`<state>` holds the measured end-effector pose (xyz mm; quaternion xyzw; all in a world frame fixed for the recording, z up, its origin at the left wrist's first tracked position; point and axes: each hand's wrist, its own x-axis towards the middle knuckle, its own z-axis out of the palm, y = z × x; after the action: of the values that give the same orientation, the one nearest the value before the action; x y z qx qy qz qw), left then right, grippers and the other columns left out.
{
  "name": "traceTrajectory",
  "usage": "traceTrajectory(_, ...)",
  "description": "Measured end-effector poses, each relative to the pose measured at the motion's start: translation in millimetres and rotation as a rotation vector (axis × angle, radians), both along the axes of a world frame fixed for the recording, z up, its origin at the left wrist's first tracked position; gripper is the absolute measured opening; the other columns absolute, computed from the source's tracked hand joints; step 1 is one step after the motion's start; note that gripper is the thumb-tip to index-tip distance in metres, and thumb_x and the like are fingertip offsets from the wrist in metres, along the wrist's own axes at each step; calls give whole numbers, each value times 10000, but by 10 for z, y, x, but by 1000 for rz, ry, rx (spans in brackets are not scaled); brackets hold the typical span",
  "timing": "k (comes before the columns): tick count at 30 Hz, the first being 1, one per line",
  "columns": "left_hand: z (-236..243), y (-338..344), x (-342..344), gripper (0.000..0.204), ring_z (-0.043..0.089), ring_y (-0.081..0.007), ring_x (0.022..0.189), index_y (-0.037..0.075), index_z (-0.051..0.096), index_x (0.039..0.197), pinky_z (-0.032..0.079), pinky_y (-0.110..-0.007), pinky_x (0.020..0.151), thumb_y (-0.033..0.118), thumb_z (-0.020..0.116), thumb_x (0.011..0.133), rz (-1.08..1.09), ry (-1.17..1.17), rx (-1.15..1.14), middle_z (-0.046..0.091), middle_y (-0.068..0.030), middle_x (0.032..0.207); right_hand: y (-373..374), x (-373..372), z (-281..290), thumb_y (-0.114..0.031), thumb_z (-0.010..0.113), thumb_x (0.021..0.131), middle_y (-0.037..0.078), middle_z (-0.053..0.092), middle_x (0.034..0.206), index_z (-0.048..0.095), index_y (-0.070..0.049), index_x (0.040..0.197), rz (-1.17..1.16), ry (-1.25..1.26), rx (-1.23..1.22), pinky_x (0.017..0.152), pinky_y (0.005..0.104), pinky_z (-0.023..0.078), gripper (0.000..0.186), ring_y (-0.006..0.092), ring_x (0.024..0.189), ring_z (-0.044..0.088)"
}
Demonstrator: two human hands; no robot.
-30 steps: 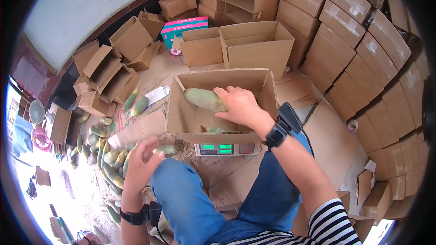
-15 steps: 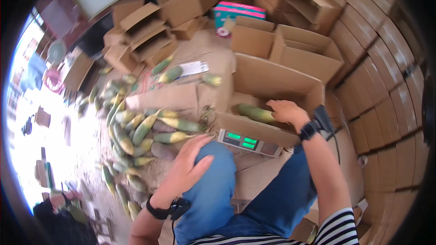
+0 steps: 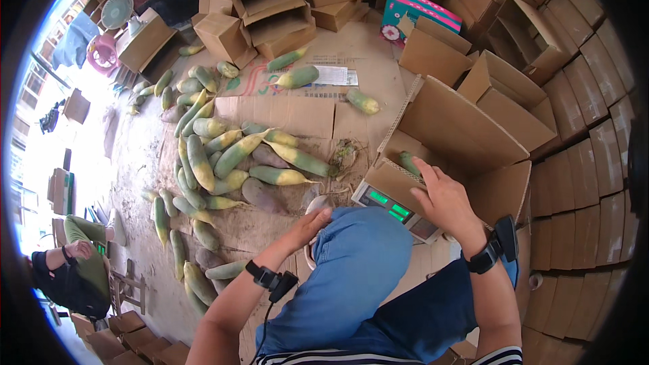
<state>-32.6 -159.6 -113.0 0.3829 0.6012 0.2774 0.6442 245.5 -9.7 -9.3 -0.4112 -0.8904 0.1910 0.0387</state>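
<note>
A green radish [image 3: 408, 163] lies inside an open cardboard box [image 3: 465, 118], mostly hidden by the box's front wall. That box stands on a digital scale [image 3: 395, 211] with green lit displays. Over the front wall reaches my right hand [image 3: 446, 201], its fingers extended and apart beside the radish, with nothing visible in its grasp. Against my left knee rests my left hand [image 3: 305, 231], fingers stretched out and holding nothing I can see. Just left of it, a pile of green and pale yellow radishes [image 3: 233, 155] spreads over the cardboard-covered floor.
Empty cardboard boxes [image 3: 274, 10] and a teal-and-pink box [image 3: 422, 15] stand at the back. Stacked cartons [image 3: 574, 182] wall the right side. At the far left are a fan [image 3: 117, 11] and a pink fan [image 3: 103, 53]; nearer sits another person [image 3: 74, 270].
My right hand has shifted off the radish toward the box's front wall, its fingers spread. My left hand has turned and lowered against the knee. The view has swung left.
</note>
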Motion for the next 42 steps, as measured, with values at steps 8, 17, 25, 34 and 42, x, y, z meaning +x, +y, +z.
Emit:
traceTrajectory(8, -1367, 9, -568, 256, 597, -328, 999, 30, 598, 1002, 491, -443, 828, 250, 598, 872, -212, 1272, 305, 595, -147, 1038, -9, -57, 9, -189, 581, 927, 171, 639, 1059, 502, -88, 1300, -11, 67, 36, 763, 451, 525, 395, 378, 897, 632)
traceTrajectory(17, -1940, 628, -407, 238, 629, -308, 935, 95, 621, 1091, 515, -405, 736, 131, 539, 871, -371, 1364, 366, 597, -124, 1019, 23, -112, 5, -204, 618, 906, 142, 652, 951, 571, -79, 1193, -54, 103, 67, 720, 433, 519, 317, 342, 838, 635)
traceTrajectory(25, -1924, 725, -468, 188, 662, -329, 942, 116, 649, 1031, 535, -426, 743, 173, 517, 910, -565, 1216, 65, 659, -146, 937, 20, -114, 9, -195, 614, 907, 135, 647, 932, 577, -79, 1166, -61, 97, 52, 704, 433, 514, 287, 336, 828, 633)
traceTrajectory(34, -917, 129, -1376, 257, 622, -209, 799, 77, 568, 914, 516, -336, 736, 306, 501, 1009, 696, 246, 261, 617, -85, 859, -15, -46, -50, -240, 591, 927, 142, 649, 950, 561, -71, 1147, -69, 58, 80, 722, 432, 517, 278, 337, 860, 644)
traceTrajectory(42, 1724, 54, -73, 272, 525, -166, 766, 33, 510, 891, 480, -314, 762, 218, 395, 1054, 573, 75, 663, 484, -59, 849, -39, 11, 35, -326, 670, 874, 180, 608, 1101, 512, -67, 1268, -90, 80, 38, 837, 428, 507, 498, 351, 992, 618)
